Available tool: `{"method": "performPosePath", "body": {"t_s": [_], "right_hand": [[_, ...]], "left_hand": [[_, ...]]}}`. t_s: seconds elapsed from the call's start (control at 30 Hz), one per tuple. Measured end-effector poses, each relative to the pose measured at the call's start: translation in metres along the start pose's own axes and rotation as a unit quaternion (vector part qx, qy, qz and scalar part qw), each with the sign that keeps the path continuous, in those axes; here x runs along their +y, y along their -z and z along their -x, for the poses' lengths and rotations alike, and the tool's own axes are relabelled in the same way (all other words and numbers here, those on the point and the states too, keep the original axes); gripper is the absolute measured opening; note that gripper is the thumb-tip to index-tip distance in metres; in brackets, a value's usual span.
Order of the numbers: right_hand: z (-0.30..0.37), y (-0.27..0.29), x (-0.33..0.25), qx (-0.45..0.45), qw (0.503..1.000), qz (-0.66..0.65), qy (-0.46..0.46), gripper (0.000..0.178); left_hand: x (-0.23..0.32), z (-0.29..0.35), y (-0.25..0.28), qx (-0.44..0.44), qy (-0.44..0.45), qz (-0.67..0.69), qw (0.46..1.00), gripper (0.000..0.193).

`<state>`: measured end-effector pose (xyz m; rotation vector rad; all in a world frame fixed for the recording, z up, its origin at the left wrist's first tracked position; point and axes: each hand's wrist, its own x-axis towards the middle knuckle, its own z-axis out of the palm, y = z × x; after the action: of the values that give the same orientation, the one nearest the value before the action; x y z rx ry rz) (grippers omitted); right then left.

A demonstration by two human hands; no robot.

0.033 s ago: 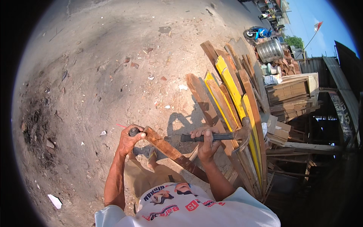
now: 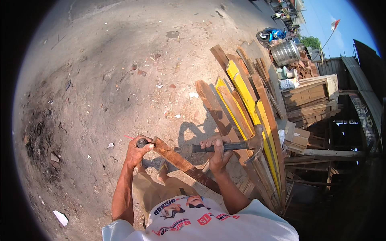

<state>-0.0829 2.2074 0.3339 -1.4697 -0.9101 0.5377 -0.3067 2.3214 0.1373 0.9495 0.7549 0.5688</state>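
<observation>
My right hand [image 2: 219,154] is wrapped round the black grip of a claw hammer [image 2: 254,143], whose metal head points right, above the stacked boards. The hammer's handle end reaches left, close to a narrow brown wooden beam [image 2: 181,161]. That beam slants from near my left hand [image 2: 136,152] down toward my body, where my shirt hides its lower end. My left hand is closed round a dark, round-ended tool [image 2: 142,142] beside the beam's upper end. Most of this tool is hidden, so its kind does not show. The left thumb lies close to the beam.
Brown and yellow boards [image 2: 241,76] lie piled on the right. Beyond them are a metal drum [image 2: 285,52], stacked wooden panels [image 2: 305,96] and a blue motorbike [image 2: 271,35]. Small debris and a white shard [image 2: 60,217] dot the dirt ground [image 2: 100,80]. My sandalled foot [image 2: 162,168] stands below the beam.
</observation>
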Motion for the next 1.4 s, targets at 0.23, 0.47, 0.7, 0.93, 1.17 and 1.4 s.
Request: {"method": "performPosePath", "body": {"t_s": [0.23,0.47,0.7,0.93,1.17,1.4], "right_hand": [[0.007,-0.007,0.004,-0.004,0.998,-0.053,0.032,0.012],[0.021,0.009,0.011,-0.07,0.995,-0.053,0.043,0.012],[0.023,0.019,0.024,-0.127,0.987,0.061,0.081,0.02],[0.006,0.029,0.023,-0.206,0.963,0.143,0.101,0.022],[-0.03,0.019,-0.05,-0.285,0.952,0.039,-0.107,0.056],[-0.035,-0.018,-0.018,-0.317,0.824,-0.386,-0.267,0.039]], "left_hand": [[0.009,0.016,-0.014,0.056,-0.015,-0.05,0.997,0.027],[0.009,0.025,-0.028,0.112,0.002,-0.046,0.993,0.025],[0.013,0.03,-0.04,0.151,0.02,-0.097,0.984,0.034],[-0.005,0.027,-0.046,0.13,0.012,-0.028,0.991,0.051],[-0.017,0.021,-0.025,0.031,0.034,0.092,0.995,0.052],[-0.011,0.026,-0.032,0.032,0.074,0.095,0.992,0.06]]}}
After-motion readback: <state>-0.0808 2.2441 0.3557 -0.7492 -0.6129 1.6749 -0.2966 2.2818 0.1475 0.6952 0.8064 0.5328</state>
